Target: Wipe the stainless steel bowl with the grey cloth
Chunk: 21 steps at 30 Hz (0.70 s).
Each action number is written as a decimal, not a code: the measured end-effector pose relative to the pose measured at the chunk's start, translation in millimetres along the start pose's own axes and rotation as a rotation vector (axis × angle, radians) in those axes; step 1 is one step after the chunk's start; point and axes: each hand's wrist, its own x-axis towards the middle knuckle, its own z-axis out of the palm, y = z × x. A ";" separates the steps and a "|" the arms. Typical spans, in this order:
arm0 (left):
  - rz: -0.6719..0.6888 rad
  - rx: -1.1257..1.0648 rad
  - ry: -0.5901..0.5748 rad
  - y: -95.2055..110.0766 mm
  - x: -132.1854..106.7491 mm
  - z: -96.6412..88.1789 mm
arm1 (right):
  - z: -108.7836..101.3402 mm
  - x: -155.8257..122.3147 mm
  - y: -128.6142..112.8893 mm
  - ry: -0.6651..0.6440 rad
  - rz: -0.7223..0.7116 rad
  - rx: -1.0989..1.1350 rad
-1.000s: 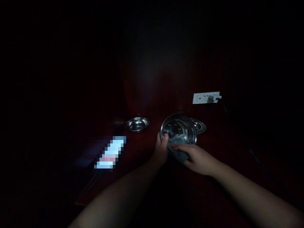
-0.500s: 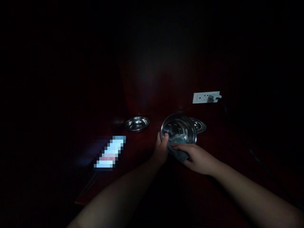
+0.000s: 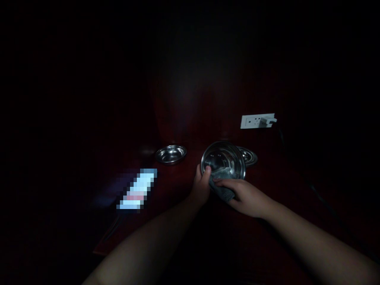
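Note:
A shiny metal bowl (image 3: 220, 155) is tilted up with its open side toward me. My left hand (image 3: 202, 185) grips its lower left rim, thumb on the inner side and the other fingers partly hidden behind it. A grey-green cloth (image 3: 222, 186) lies over the bowl's lower rim and reaches a little inside. My right hand (image 3: 242, 196) is closed on that cloth, pressing it against the rim; some of its fingertips are hidden by the cloth.
A shallow metal dish (image 3: 171, 154) stands left of the bowl on the dark red table (image 3: 175, 186). Behind the bowl, partly covered, lies a round metal lid or plate (image 3: 250, 157). A lit, blurred-out screen (image 3: 138, 190) lies at left. A wall socket (image 3: 257, 121) holds a plug with a cable.
Almost nothing differs. Both hands keep their hold on the bowl and cloth, and the view has shifted very slightly.

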 end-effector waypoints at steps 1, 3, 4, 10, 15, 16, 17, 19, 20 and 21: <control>-0.004 0.002 -0.003 -0.1 0.0 -0.1 | 0.1 -0.1 0.0 0.001 0.002 -0.002; -0.010 0.005 -0.009 -0.5 0.2 -0.5 | 0.2 -0.1 0.2 -0.006 0.003 -0.005; -0.010 0.004 -0.011 -0.7 0.2 -0.7 | 0.2 -0.1 0.3 -0.010 0.005 -0.009; 0.001 -0.003 -0.025 -2.3 0.8 -1.6 | -0.1 0.5 0.3 -0.031 0.022 -0.021; 0.006 0.001 -0.028 -2.8 1.2 -1.7 | -0.5 0.0 -0.5 -0.024 0.021 -0.014; 0.006 -0.004 -0.027 -2.7 1.1 -1.5 | -0.6 -0.1 -0.5 -0.023 0.023 -0.011; 0.005 -0.010 -0.026 -2.4 1.1 -1.2 | -0.6 -0.2 -0.5 -0.024 0.025 -0.009; -0.005 -0.023 -0.030 -1.6 0.7 -0.6 | -0.5 -0.2 -0.4 -0.028 0.031 -0.007; -0.009 -0.026 -0.030 -1.0 0.5 -0.3 | -0.4 -0.1 -0.5 -0.031 0.031 -0.005; -0.012 -0.024 -0.028 -0.5 0.2 -0.1 | -0.4 0.0 -0.6 -0.032 0.031 -0.002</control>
